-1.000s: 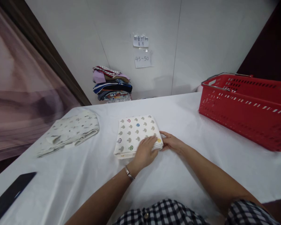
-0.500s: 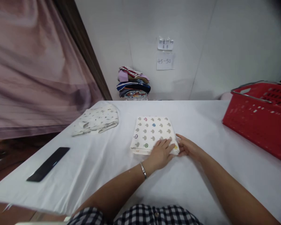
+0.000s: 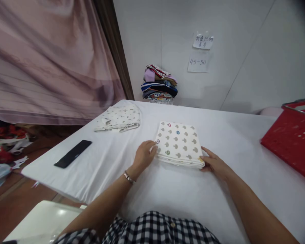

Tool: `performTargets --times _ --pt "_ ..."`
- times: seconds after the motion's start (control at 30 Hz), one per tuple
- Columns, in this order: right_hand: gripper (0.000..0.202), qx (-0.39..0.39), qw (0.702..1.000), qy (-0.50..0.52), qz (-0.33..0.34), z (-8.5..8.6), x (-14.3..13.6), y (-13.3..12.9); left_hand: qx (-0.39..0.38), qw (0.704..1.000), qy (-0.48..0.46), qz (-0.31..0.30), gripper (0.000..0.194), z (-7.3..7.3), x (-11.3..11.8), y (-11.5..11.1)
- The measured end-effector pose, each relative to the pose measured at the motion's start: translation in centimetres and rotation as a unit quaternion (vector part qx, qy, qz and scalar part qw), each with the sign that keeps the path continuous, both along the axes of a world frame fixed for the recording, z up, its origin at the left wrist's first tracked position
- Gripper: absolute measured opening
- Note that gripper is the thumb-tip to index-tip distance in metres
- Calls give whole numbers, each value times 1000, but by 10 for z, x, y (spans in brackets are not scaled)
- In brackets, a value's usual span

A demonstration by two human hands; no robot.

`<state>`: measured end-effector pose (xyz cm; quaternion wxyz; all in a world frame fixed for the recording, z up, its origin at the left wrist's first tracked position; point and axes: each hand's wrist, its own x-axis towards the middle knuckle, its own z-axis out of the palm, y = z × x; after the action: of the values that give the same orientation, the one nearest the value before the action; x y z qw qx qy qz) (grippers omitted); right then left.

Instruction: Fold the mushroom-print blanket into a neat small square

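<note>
A white folded cloth [image 3: 178,142] printed with grey mushrooms and a few coloured ones lies on the white-covered table before me. My left hand [image 3: 144,155] is at its left edge, fingers bent and closed against the layers. At the front right corner, my right hand [image 3: 215,163] grips the cloth with the thumb near the top face and the other fingers lower down. The fingertips of both hands are partly hidden by the cloth. Another folded white cloth [image 3: 122,117] with small dark prints rests at the table's far left.
A black flat object [image 3: 73,154] lies on the left of the table [image 3: 104,159]. A red basket [image 3: 292,139] with a metal handle stands at the right. Behind the table is a pile of folded fabrics [image 3: 159,84]. A pink curtain [image 3: 53,61] hangs at the left.
My left hand has left the top of the mushroom cloth and moved to its left edge. My right hand stays at the right corner. The view has turned left.
</note>
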<state>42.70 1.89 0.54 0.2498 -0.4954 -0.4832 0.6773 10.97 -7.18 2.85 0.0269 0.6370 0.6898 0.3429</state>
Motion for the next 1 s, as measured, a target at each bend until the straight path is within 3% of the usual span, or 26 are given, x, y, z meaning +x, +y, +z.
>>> performTargets --times 0.07,0.13,0.27,0.37,0.5,0.6,0.67,0.73,0.83,1.0 --pt "79 -2 1000 -11 -6 0 -1 1 -62 993 -78 70 25 -1 -11 -5" --pt "78 -4 1000 -20 -8 0 -2 1 -128 975 -151 100 32 -2 -13 -6" --pt "81 5 999 -32 -12 3 -3 -1 -155 950 -253 94 23 -12 -10 -2" --pt "81 17 999 -34 -6 6 -4 -4 -163 945 -270 92 15 -16 -11 0" --pt "78 14 999 -37 -2 7 -6 -5 -211 957 -173 103 14 -4 -15 1" --pt "77 15 999 -34 -9 5 -7 -4 -140 981 -94 94 29 12 -9 7" --pt "75 22 999 -38 -10 5 -8 -4 -71 995 -41 51 37 17 1 15" --pt "73 27 999 -44 -7 6 -8 -5 -44 998 32 -12 44 15 12 22" --pt "72 29 999 -39 -2 7 -10 -7 -100 985 120 -79 52 2 23 28" --pt "72 42 998 -48 14 8 -10 -7 -173 972 135 -81 52 -13 23 25"
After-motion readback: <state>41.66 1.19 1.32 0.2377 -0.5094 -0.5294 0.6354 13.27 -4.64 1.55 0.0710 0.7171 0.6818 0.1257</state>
